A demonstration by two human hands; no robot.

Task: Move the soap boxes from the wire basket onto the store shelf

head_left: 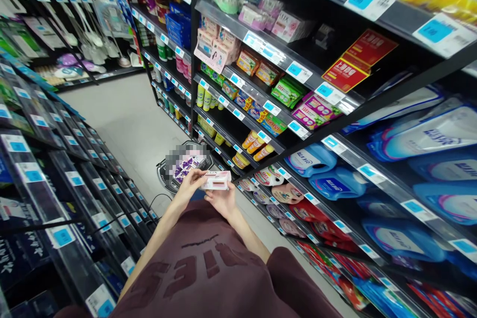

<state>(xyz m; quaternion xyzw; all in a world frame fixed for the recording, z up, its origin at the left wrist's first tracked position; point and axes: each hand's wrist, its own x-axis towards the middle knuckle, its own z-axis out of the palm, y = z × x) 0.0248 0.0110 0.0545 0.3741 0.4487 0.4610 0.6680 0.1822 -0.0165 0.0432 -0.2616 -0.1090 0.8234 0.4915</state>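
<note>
A small white and pink box (216,180) is held level in front of my body, between both hands. The fingers of my left hand (192,182) pinch its left end. My right hand (222,199) grips it from below and at its right end. Just beyond the hands, a dark basket (161,175) stands low down, with purple and white packages (188,165) in it; part of it is pixelated.
Shelves (257,42) of boxed soaps run along the right, with blue detergent bottles (328,184) nearer. Another shelf rack (55,159) borders the left side. Grey floor (119,114) lies between them, and hanging utensils (87,25) are at the back left.
</note>
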